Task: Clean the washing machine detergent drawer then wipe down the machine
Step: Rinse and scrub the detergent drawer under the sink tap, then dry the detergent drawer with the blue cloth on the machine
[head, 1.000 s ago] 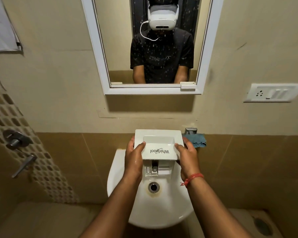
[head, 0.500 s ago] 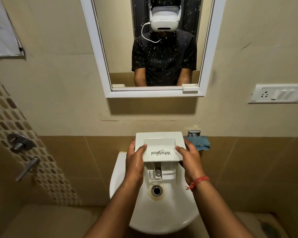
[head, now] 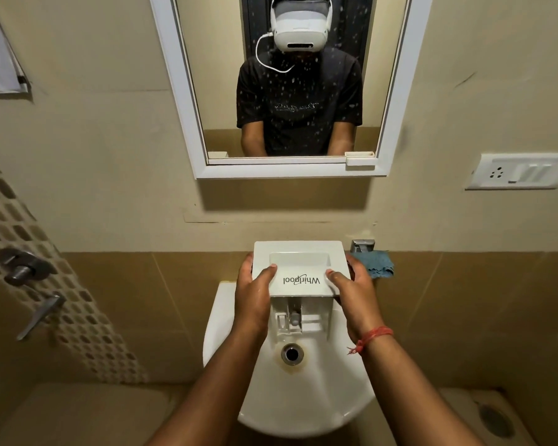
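Both hands were wrapped around the white detergent drawer (head: 298, 268), which was held over the white sink (head: 306, 397). It was gripped by the left hand (head: 252, 292) on one side and the right hand (head: 356, 292) on the other, thumbs pressed on the front panel. Just past the right fingers (head: 351, 263), a blue cloth (head: 379, 263) was draped by the tap (head: 362, 245).

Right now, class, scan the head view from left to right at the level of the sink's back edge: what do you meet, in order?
Wall tap handle → left hand → detergent drawer → right hand → blue cloth.
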The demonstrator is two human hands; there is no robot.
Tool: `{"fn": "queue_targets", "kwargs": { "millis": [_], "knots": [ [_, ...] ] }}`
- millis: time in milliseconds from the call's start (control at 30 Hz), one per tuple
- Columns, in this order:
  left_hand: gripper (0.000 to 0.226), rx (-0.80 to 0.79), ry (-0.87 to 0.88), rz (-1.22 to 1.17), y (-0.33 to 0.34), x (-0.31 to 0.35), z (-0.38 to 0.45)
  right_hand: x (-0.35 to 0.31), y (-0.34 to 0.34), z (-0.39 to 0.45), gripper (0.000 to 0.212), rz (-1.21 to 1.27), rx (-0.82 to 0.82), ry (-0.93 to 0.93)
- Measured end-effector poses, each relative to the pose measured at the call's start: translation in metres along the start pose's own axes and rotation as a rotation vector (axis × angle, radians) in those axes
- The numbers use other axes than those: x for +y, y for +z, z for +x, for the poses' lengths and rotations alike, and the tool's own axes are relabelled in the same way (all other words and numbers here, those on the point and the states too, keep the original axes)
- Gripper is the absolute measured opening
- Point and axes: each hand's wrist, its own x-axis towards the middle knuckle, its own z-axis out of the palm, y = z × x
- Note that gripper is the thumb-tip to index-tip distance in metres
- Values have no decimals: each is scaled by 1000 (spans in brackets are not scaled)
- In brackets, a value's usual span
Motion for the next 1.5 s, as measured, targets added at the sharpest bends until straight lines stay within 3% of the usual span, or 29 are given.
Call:
{"fn": "queue_targets", "kwargs": {
  "millis": [433, 800, 1033, 1133, 1300, 1433, 1500],
  "knots": [
    [51, -102, -21, 55, -22, -11, 14, 16, 8, -3, 51, -82, -12, -5],
    [54, -156, -217, 159, -62, -44, 21, 52, 13, -14, 43, -170, 22, 103],
    [46, -64, -257, 146, -66, -75, 32, 60, -6, -6, 44, -288, -52, 221],
    [42, -16, -269, 134, -59, -79, 35, 45, -28, 20, 33, -526, -127, 175],
    [40, 37, -252, 126, -42, -83, 26, 23, -84, 83, 47, -1162, -20, -224],
    [40, 113, -253, 105, -26, -88, 16, 22, -115, 137, 81, -1610, -256, -326],
    [41, 163, -256, 99, -18, -92, 12, 28, -123, 155, 87, -1749, -392, -328]
  ]
}}
